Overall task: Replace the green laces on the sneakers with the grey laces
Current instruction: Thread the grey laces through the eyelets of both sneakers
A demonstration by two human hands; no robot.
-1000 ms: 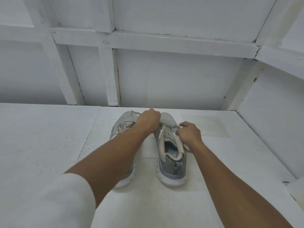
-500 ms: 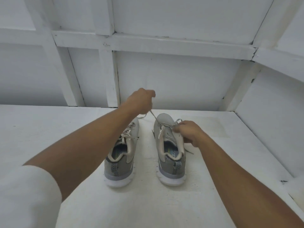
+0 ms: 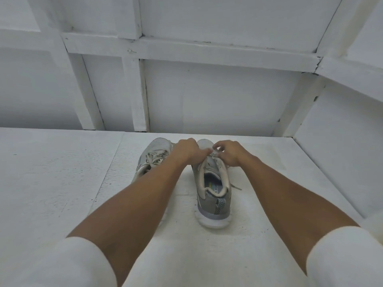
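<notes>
Left shoe (image 3: 154,160) sits laced, centre frame. Left grip (image 3: 186,150) curls over the right shoe's (image 3: 213,193) front eyelets; whether it holds anything I cannot tell. Right grip (image 3: 230,153) pinches the lace (image 3: 213,154), which looks light, limp and probably slippery, so it is best pinched near its tip.

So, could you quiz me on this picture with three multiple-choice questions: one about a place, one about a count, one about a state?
1. Where are the left hand and right hand working?
A. at the laces of the right sneaker
B. clasped together in the air
C. resting on the person's knees

2. How many sneakers are in view?
A. one
B. two
C. three

3. The left sneaker is:
A. laced up
B. without any lace
C. held in a hand

Answers:
1 A: both hands' fingers meet over its front eyelets.
2 B: a pair stands side by side.
3 A: lace crisscrosses its tongue.
</notes>
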